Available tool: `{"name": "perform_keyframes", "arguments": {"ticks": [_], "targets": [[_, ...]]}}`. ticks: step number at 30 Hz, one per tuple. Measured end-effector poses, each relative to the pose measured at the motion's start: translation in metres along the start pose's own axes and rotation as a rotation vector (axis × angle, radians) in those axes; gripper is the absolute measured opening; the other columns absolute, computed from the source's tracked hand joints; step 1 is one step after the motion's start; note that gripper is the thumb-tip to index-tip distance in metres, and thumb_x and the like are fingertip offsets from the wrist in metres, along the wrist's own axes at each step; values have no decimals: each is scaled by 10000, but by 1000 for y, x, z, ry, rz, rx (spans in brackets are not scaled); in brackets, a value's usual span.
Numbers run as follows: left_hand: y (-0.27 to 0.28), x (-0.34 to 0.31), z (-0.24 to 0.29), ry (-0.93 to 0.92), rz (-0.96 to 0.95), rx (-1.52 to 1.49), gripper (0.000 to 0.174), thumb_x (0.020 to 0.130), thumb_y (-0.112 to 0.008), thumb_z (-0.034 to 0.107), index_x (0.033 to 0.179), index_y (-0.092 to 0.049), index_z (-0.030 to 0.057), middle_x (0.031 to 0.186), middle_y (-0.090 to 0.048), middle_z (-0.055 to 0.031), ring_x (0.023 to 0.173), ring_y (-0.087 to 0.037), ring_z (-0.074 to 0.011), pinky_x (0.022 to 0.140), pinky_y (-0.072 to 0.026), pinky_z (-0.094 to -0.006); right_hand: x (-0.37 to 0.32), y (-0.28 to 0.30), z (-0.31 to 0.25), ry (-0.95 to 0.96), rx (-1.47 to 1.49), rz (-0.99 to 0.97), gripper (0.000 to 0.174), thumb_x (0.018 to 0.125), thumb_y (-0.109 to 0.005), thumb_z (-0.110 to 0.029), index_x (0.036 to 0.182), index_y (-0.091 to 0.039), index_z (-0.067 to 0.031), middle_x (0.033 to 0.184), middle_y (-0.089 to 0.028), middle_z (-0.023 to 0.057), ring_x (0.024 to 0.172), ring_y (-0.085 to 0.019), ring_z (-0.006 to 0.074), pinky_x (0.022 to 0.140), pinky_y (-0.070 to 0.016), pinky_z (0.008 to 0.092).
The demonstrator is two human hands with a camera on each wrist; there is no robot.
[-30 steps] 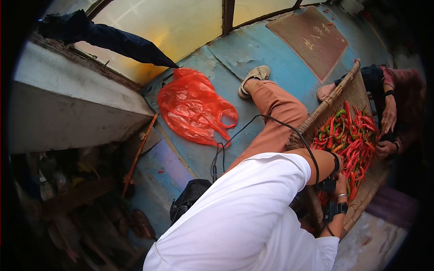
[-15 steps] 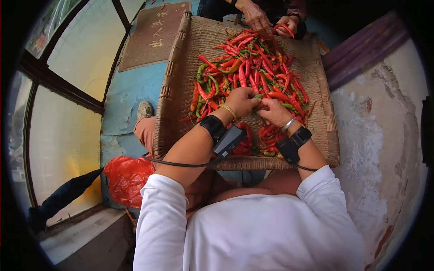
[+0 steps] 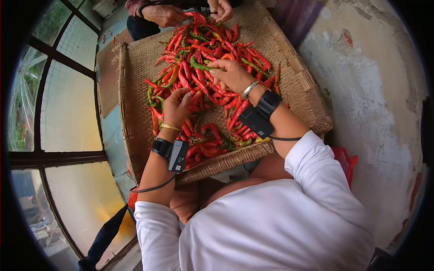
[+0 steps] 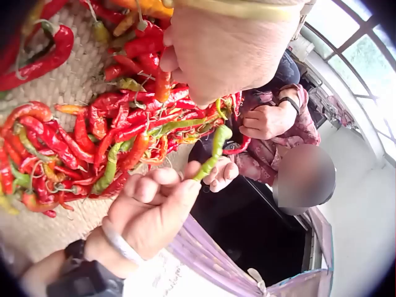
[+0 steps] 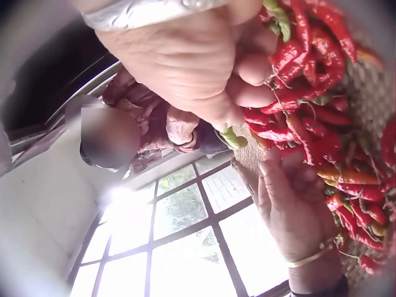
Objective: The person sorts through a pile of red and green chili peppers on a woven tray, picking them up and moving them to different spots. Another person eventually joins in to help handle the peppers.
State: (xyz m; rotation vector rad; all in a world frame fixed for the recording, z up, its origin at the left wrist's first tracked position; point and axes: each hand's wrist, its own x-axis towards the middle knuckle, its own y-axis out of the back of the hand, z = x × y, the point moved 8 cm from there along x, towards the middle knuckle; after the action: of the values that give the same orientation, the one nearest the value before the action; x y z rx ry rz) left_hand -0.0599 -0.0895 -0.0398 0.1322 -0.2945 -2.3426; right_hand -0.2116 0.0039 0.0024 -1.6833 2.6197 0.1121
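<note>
My right hand (image 3: 235, 76) pinches a curved green chili pepper (image 4: 216, 151) between thumb and fingers. The pepper is held up above a heap of mostly red chili peppers (image 3: 185, 81), and only its tip shows in the right wrist view. To the left and nearer my body, my left hand (image 3: 175, 108) hovers low over the heap, its fingers loosely bent with no pepper visible in them. The heap lies on a large woven tray (image 3: 312, 92) in front of me. A smaller cluster of red chili peppers (image 3: 210, 149) sits by the near rim.
Across the tray another person's hands (image 3: 165, 16) work at the heap's far end. A bare wall (image 3: 361, 77) rises on the right, framed windows (image 3: 68, 117) on the left. A dark folded umbrella (image 3: 106, 237) leans at lower left. Cables run from my wrist cameras.
The view has swung from the floor to the tray. My hands, together over the heap half a second ago, are now apart; the right has moved forward with the green chili pepper, the left toward the left.
</note>
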Motion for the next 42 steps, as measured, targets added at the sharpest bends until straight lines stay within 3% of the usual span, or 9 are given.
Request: {"name": "perform_keyframes", "arguments": {"ticks": [3, 4, 7, 11, 15, 26, 38, 41, 42], "targets": [[-3, -6, 32, -461, 90, 609, 216, 748, -624, 85, 951, -579, 26, 842, -594, -72, 682, -571, -161, 598, -460, -259, 2, 22, -14, 177, -609, 302, 468, 790, -551, -232, 1192, -398, -45, 763, -607, 184, 671, -598, 315, 611, -472, 418], [-7, -5, 35, -465, 76, 611, 216, 748, -624, 85, 951, -579, 26, 842, -594, -72, 682, -571, -161, 598, -460, -259, 1, 21, -6, 77, -692, 248, 537, 766, -563, -257, 1225, -349, -78, 826, -591, 229, 777, -567, 383, 686, -446, 471], [-15, -3, 32, -332, -27, 621, 251, 703, -653, 112, 930, -584, 32, 847, -590, -112, 692, -582, -227, 634, -471, -306, -7, -10, -8, 291, -890, 134, 344, 759, -568, -241, 1058, -513, -79, 763, -610, 147, 752, -588, 312, 669, -464, 421], [-30, -8, 34, -350, -85, 838, 195, 708, -633, 207, 870, -595, 106, 834, -576, -75, 734, -584, -262, 603, -472, -362, -22, -49, 14, 89, -1109, -277, 236, 737, -583, -215, 924, -569, -71, 862, -609, 148, 852, -577, 312, 735, -452, 426], [-44, -11, 27, -388, -210, 1048, 131, 692, -611, 199, 802, -597, 128, 799, -575, -42, 696, -582, -251, 559, -466, -357, -23, -60, 44, 36, -1111, -353, 226, 740, -543, -151, 934, -549, -37, 886, -597, 166, 882, -569, 323, 761, -451, 418], [-34, -17, 40, -436, -173, 799, 276, 646, -652, 131, 904, -610, 41, 788, -606, -118, 709, -595, -277, 603, -477, -350, -21, -56, 21, 138, -856, -213, 334, 776, -523, -374, 765, -598, -49, 716, -596, 170, 720, -581, 326, 667, -452, 418], [-8, -11, 49, -354, -25, 833, 223, 706, -636, 206, 878, -613, 65, 749, -600, -115, 670, -584, -281, 584, -459, -360, -13, 11, -33, 259, -726, 144, 318, 751, -524, -298, 592, -563, -25, 567, -537, 131, 524, -549, 262, 535, -434, 389], [8, -8, 39, -244, -19, 814, 194, 721, -611, 189, 872, -619, 69, 751, -601, -123, 681, -583, -289, 592, -459, -366, -7, 28, -22, -4, -730, 66, 377, 788, -493, -365, 652, -570, -22, 584, -565, 117, 541, -564, 244, 506, -459, 356], [12, -7, 38, -268, 20, 827, 177, 715, -619, 184, 847, -627, 66, 720, -603, -119, 666, -592, -274, 587, -463, -348, -7, 27, -19, 11, -311, 52, 382, 808, -491, -375, 677, -566, -24, 560, -556, 85, 521, -557, 193, 463, -440, 314]]}}
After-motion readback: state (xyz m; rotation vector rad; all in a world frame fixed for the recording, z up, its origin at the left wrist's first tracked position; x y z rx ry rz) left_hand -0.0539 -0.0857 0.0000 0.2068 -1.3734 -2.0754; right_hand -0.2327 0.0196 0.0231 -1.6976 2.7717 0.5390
